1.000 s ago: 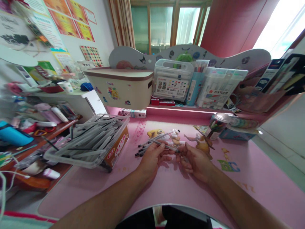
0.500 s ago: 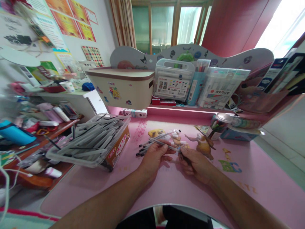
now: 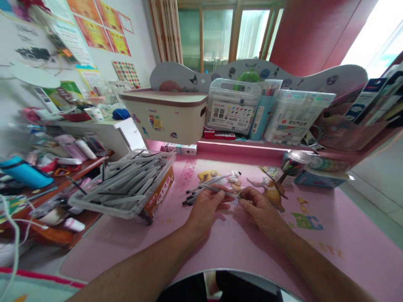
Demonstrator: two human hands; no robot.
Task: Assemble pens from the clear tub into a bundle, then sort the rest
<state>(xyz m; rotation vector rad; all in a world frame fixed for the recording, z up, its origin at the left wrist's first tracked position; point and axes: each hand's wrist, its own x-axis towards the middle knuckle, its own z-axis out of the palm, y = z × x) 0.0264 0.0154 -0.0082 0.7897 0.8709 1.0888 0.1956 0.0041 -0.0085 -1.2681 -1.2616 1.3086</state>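
My left hand (image 3: 206, 208) is closed around a slim translucent pen (image 3: 227, 193) just above the pink desk (image 3: 217, 251). The pen points to the right, and my right hand (image 3: 258, 208) pinches its far end between thumb and fingers. Whatever small part sits inside that pinch is mostly hidden. Behind and left of my left hand lies a loose pile of pens (image 3: 201, 188), several with black ends. Farther left stands a clear plastic bin (image 3: 126, 212) heaped with grey-white pen pieces (image 3: 135, 176).
A shelf at the back carries a cream lidded box (image 3: 170, 119), a clear marker case (image 3: 232, 109), a blue pencil holder (image 3: 258, 119) and another marker box (image 3: 296, 121). A jar of pens (image 3: 292, 165) stands at the right. Left of the desk is a cluttered wooden shelf (image 3: 78, 172).
My right hand's fingers have shifted up to the pen's right end, with the thumb and fingers straighter. My left hand keeps its hold. The whole view has moved slightly.
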